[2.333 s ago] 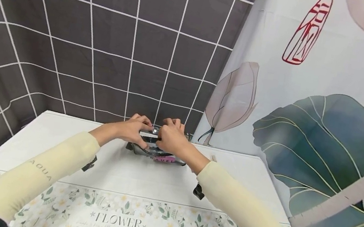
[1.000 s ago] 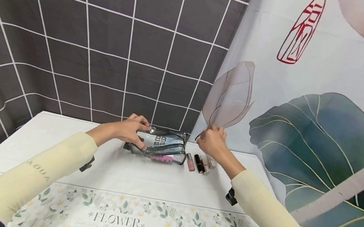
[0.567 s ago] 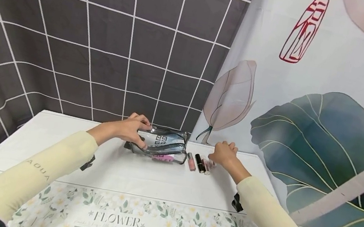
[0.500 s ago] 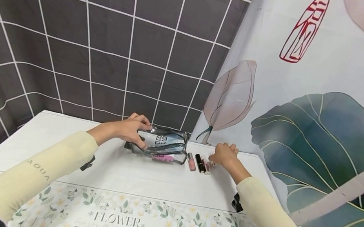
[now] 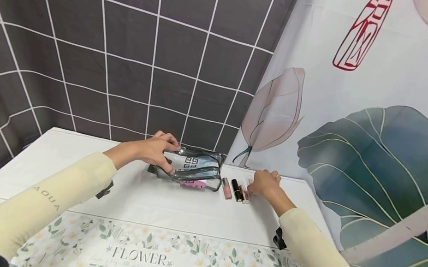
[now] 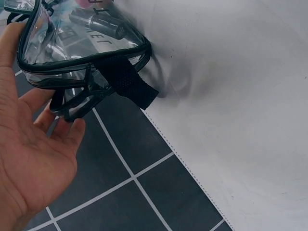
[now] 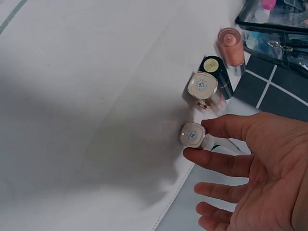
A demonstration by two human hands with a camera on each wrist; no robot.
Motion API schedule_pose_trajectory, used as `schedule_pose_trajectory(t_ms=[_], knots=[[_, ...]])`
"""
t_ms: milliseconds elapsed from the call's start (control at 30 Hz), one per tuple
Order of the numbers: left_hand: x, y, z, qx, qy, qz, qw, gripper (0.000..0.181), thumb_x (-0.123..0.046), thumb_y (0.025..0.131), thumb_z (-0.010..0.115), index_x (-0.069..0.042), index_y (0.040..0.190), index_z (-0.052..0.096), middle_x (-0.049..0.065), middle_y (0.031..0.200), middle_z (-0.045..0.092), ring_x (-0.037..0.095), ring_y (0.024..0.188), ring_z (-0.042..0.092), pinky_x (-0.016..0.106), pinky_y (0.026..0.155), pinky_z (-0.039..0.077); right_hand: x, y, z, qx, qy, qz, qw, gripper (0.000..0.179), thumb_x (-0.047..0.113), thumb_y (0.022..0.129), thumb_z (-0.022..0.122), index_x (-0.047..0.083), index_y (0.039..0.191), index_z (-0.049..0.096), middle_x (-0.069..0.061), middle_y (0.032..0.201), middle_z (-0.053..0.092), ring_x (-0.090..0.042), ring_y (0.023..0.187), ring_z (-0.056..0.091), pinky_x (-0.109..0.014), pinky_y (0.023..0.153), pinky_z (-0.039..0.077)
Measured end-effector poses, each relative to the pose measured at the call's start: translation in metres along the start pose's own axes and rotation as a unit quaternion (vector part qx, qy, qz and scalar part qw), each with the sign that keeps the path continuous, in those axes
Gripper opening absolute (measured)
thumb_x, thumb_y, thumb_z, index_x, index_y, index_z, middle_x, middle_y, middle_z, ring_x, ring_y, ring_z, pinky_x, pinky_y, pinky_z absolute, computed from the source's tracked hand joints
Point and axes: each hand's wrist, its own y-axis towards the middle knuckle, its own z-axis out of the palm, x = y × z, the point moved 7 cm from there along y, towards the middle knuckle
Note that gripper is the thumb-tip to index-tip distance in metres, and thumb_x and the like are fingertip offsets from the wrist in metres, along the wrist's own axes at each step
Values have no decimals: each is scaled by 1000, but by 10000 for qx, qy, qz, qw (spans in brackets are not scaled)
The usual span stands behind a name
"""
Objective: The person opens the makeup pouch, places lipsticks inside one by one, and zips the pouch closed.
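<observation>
A clear cosmetic bag [image 5: 201, 174] with black trim lies at the back of the table. My left hand [image 5: 156, 150] grips its left end, thumb in front and fingers behind. In the left wrist view the bag's black side tab [image 6: 127, 84] hangs beside the fingers. To the right of the bag, my right hand [image 5: 266, 185] pinches a small lip gloss tube [image 7: 193, 135] between thumb and index finger; its other fingers are spread. Beside it lie another pale-ended tube [image 7: 202, 85], a black lipstick tube [image 5: 236, 190] and a pink lip gloss [image 5: 226, 188].
The white table cover [image 5: 152, 203] has a floral printed strip [image 5: 152, 259] along the front. A dark gridded cloth [image 5: 127, 45] hangs behind, and a leaf-print cloth [image 5: 383, 179] hangs at the right. Several items show inside the bag.
My right hand has left the bag, passed over the tubes toward the back right, then come down to the rightmost tube, which it now pinches. The left hand has stayed on the bag.
</observation>
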Motion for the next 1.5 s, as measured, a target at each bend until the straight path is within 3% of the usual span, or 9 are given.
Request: schedule_pose_trajectory(t_ms=[167, 400, 633, 767, 833, 967, 1200, 1500], knots=[[0, -1, 0, 18, 10, 8, 10000, 96, -42, 87, 90, 1, 164, 54, 16, 165, 49, 40, 154, 33, 65, 129, 40, 3, 0, -8, -144, 71, -89, 9998, 26, 21, 96, 77, 3, 83, 64, -28, 116, 66, -47, 116, 46, -66, 111, 38], [-1, -2, -1, 12, -2, -5, 10000, 96, -42, 87, 89, 2, 165, 53, 16, 166, 49, 40, 155, 32, 64, 130, 39, 15, -1, -41, -686, 314, -372, 9965, 40, 25, 101, 75, 4, 69, 65, -32, 124, 66, -47, 113, 48, -61, 101, 40], [-3, 0, 0, 42, -1, -3, 10000, 96, -42, 88, 89, 2, 165, 53, 16, 166, 48, 40, 156, 32, 64, 130, 40, 35, -6, -75, -1485, 665, -945, 9821, 44, 27, 97, 79, 9, 60, 64, -23, 106, 69, -44, 101, 51, -57, 88, 42], [-4, 0, 1, 76, -15, -3, 10000, 95, -41, 88, 89, 2, 165, 53, 16, 167, 47, 40, 156, 32, 65, 130, 39, 54, -13, -88, -1722, 778, -1292, 9734, 36, 26, 99, 79, 5, 70, 74, -24, 114, 75, -46, 112, 57, -62, 96, 43], [-4, -1, 1, 107, -28, -2, 9999, 95, -41, 89, 89, 2, 165, 53, 16, 167, 47, 41, 155, 32, 66, 130, 40, 65, -18, -92, -1750, 815, -1436, 9706, 29, 26, 100, 79, 3, 82, 82, -27, 133, 75, -49, 126, 58, -66, 104, 43], [-4, -2, -1, 56, 28, 11, 10000, 95, -41, 88, 89, 2, 164, 54, 17, 166, 48, 41, 154, 33, 65, 129, 40, 88, -25, -98, -1724, 833, -1705, 9666, 26, 27, 104, 77, 3, 101, 87, -29, 165, 58, -56, 150, 46, -75, 117, 38], [0, -2, -3, 32, -3, -78, 10000, 95, -41, 88, 89, 1, 165, 54, 16, 168, 47, 39, 154, 32, 64, 129, 40, 123, -35, -98, -1683, 762, -2170, 9585, 24, 30, 106, 79, 8, 105, 88, -25, 170, 53, -56, 152, 41, -67, 112, 38], [0, 0, 1, -26, 49, -4, 10000, 97, -42, 86, 90, 3, 163, 55, 17, 166, 49, 41, 154, 33, 65, 129, 40, 151, -47, -81, -1487, 548, -2582, 9530, 22, 31, 108, 78, 12, 104, 87, -24, 172, 51, -52, 156, 39, -71, 121, 34]])
